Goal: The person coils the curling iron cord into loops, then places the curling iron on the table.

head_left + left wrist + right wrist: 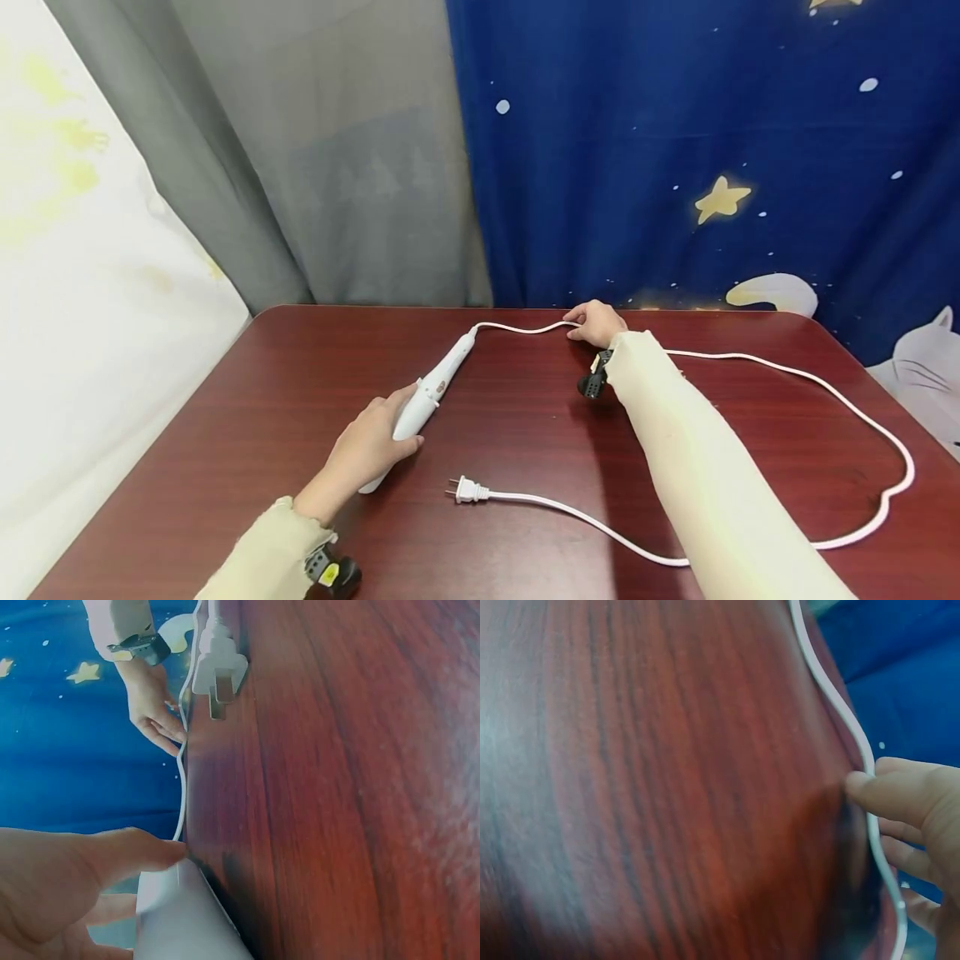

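A slim white hair styling iron (452, 360) lies slanted on the table, its cord end pointing to the back. My left hand (367, 442) holds its near half, thumb on the right side; in the left wrist view the thumb (139, 851) lies along the white casing (184, 915). At the table's back edge my right hand (597, 325) pinches the white power cord (525, 331) between thumb and fingers. The right wrist view shows the cord (840, 705) passing between thumb and fingertips. A two-pin plug (471, 490) lies right of my left hand, prongs facing left.
The cord loops round the right side of the dark red wooden table (285, 375) and runs under my right forearm to the plug. A grey curtain (360, 167) and a blue star-patterned curtain (600, 167) hang behind. White cloth (90, 292) hangs at the left.
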`<action>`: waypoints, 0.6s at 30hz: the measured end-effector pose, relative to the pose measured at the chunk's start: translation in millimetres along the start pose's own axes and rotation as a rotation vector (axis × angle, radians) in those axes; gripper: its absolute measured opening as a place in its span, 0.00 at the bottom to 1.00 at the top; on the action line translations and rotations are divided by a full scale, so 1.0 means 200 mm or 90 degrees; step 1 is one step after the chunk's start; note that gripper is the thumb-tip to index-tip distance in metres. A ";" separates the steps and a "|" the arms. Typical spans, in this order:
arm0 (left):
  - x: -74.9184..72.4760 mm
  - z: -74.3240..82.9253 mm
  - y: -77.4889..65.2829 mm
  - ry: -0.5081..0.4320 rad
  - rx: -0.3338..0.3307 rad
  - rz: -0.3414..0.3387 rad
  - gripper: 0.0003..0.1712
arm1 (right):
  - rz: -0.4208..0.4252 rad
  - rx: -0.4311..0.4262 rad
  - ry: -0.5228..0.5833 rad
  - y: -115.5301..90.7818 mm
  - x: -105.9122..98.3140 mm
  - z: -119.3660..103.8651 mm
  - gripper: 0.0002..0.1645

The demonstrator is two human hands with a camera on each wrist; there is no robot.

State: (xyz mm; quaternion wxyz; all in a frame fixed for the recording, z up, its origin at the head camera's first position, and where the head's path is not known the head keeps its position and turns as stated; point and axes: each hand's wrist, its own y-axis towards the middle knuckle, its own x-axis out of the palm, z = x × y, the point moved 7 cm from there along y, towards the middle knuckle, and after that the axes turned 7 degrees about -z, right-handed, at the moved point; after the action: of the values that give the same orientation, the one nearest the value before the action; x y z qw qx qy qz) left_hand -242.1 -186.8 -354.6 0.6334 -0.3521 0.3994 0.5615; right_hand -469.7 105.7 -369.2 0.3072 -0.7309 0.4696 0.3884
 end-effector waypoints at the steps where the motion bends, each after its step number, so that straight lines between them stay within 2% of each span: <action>1: 0.00 0.00 0.00 0.000 0.002 -0.003 0.41 | 0.005 0.007 -0.004 0.00 0.01 0.01 0.21; 7: 0.01 0.00 0.01 -0.009 0.016 -0.013 0.42 | 0.041 0.027 -0.010 0.01 0.03 0.04 0.14; 11: 0.02 0.01 0.01 -0.013 0.021 -0.013 0.41 | 0.066 0.004 -0.015 0.01 0.03 0.04 0.07; 15: 0.01 0.00 0.01 -0.016 0.036 -0.001 0.41 | 0.070 -0.009 -0.023 0.03 0.04 0.02 0.04; 18: 0.00 -0.01 0.01 -0.026 0.049 0.016 0.39 | 0.054 -0.003 -0.026 0.04 0.05 0.02 0.04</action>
State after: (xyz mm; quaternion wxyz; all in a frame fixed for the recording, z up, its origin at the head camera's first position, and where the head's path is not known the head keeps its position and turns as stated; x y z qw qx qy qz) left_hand -243.7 -188.7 -355.2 0.6473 -0.3106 0.4124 0.5608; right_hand -475.8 101.5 -381.3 0.2983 -0.7030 0.4928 0.4171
